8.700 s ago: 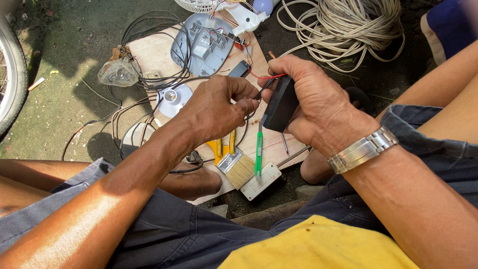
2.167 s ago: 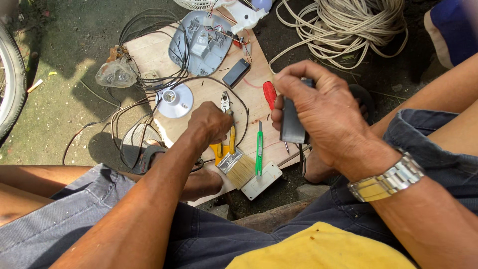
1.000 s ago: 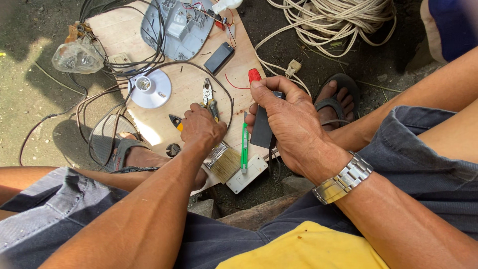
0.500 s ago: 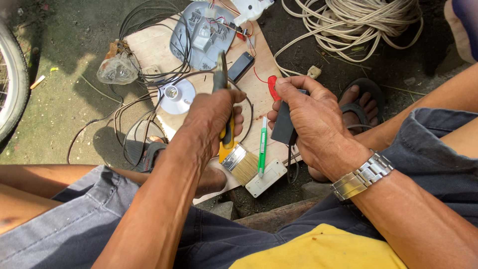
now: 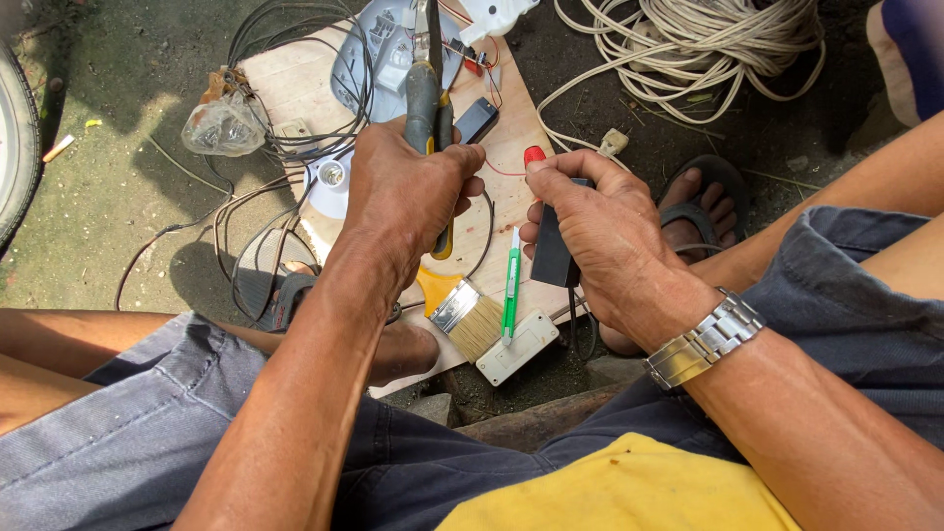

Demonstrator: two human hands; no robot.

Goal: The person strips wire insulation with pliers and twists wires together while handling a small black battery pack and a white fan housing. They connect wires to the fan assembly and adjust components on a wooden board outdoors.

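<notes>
- Head view, hands: left hand point(image 5: 408, 192) at centre frame, fist closed round the yellow-handled pliers point(image 5: 429, 108) — tool points up toward the top edge, its tip over the grey plastic housing point(image 5: 369, 49).
- Right hand point(image 5: 600, 231) just right of centre, fingers curled tight on a small black box point(image 5: 554, 246); a red button point(image 5: 534, 155) shows at the thumb tip. Metal wristwatch point(image 5: 703, 339) on that wrist.
- Thin red wire point(image 5: 501, 173) runs between the two hands.
- Surface: wooden board point(image 5: 511, 128) on the ground, centre-top. On it, lower centre: paintbrush point(image 5: 462, 313), green screwdriver point(image 5: 510, 285), white switch box point(image 5: 516, 346), all close together.
- Black cables point(image 5: 285, 147) loop over the board's left part; clear plastic bag point(image 5: 223, 123) upper left.
- Surroundings: outdoors, packed dirt. Coil of white cord point(image 5: 708, 39) upper right, tyre edge point(image 5: 15, 147) far left, sandalled foot point(image 5: 703, 202) right of the board.
</notes>
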